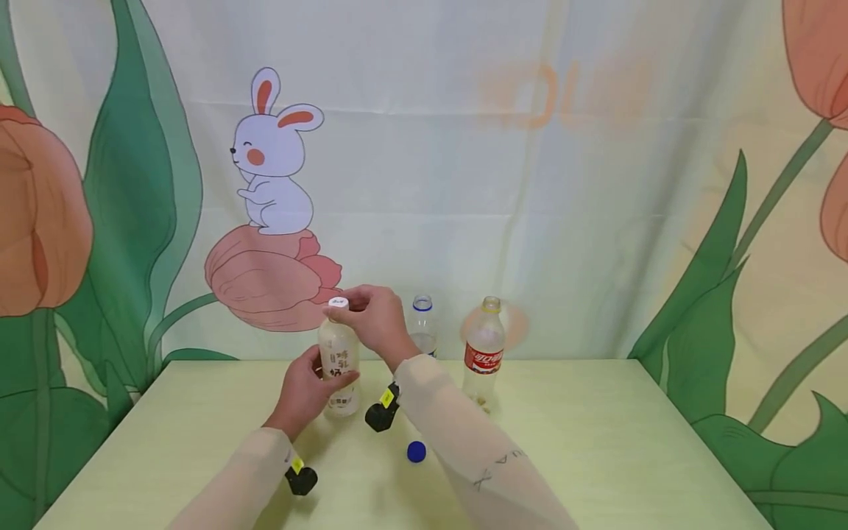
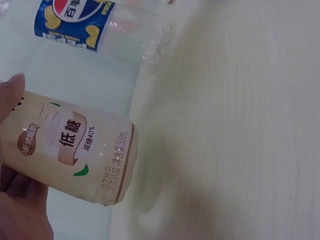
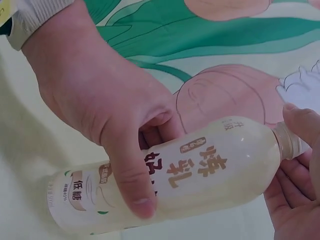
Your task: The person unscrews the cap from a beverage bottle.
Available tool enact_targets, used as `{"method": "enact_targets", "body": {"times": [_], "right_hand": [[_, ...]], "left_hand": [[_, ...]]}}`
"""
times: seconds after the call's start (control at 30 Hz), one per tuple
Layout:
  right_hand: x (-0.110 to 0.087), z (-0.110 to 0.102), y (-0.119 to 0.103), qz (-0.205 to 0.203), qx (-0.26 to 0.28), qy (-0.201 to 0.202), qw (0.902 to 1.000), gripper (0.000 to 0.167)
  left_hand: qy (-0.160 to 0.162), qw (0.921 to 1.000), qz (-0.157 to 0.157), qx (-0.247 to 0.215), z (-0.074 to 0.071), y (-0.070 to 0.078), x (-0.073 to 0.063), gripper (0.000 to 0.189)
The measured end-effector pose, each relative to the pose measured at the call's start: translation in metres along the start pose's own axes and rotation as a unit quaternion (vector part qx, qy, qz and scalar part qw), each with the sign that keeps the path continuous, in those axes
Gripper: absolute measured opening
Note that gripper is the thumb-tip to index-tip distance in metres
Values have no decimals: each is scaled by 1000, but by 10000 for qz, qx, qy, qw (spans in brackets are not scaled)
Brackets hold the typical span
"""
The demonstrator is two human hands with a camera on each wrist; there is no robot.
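Observation:
A pale milk-tea bottle point(image 1: 339, 346) with brown lettering stands near the back edge of the table, left of centre. My left hand point(image 1: 306, 390) grips its lower body, thumb across the front; the left wrist view shows the label on the base part of the bottle point(image 2: 75, 150). Up at the top, my right hand point(image 1: 379, 324) pinches the white cap point(image 1: 338, 302) between thumb and fingers. In the right wrist view, that cap point(image 3: 300, 146) sits at the bottle's neck, partly covered by the thumb.
Behind my right wrist stands a clear Pepsi bottle point(image 1: 422, 324) with an uncapped neck. Further right is an uncapped Coca-Cola bottle point(image 1: 484, 358) with a red label. A blue cap point(image 1: 416, 451) lies on the pale table point(image 1: 563, 456). A printed curtain point(image 1: 424, 184) hangs behind.

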State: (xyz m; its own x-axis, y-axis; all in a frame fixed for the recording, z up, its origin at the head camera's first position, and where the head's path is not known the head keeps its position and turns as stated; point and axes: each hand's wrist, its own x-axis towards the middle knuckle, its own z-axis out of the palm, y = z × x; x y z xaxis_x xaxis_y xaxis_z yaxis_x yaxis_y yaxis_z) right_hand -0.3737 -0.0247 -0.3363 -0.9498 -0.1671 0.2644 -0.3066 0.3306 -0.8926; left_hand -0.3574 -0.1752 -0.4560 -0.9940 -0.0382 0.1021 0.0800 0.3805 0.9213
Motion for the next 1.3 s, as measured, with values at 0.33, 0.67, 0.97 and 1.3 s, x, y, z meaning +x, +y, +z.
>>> {"method": "enact_targets", "body": {"times": [0.33, 0.67, 0.97, 1.3], "right_hand": [[-17, -22, -7, -445, 219, -450, 9978, 28], [-43, -54, -16, -876, 308, -747, 9929, 27], [-66, -83, -18, -816, 386, -735, 9932, 25], [-85, -109, -18, -847, 523, -637, 9930, 20]], "left_hand": [[-93, 9998, 198, -39, 4, 19, -25, 73], [-187, 9985, 483, -155, 19, 43, -51, 69], [-224, 9948, 924, -365, 38, 59, -72, 65], [-380, 9888, 1196, -806, 59, 72, -88, 63]]}}
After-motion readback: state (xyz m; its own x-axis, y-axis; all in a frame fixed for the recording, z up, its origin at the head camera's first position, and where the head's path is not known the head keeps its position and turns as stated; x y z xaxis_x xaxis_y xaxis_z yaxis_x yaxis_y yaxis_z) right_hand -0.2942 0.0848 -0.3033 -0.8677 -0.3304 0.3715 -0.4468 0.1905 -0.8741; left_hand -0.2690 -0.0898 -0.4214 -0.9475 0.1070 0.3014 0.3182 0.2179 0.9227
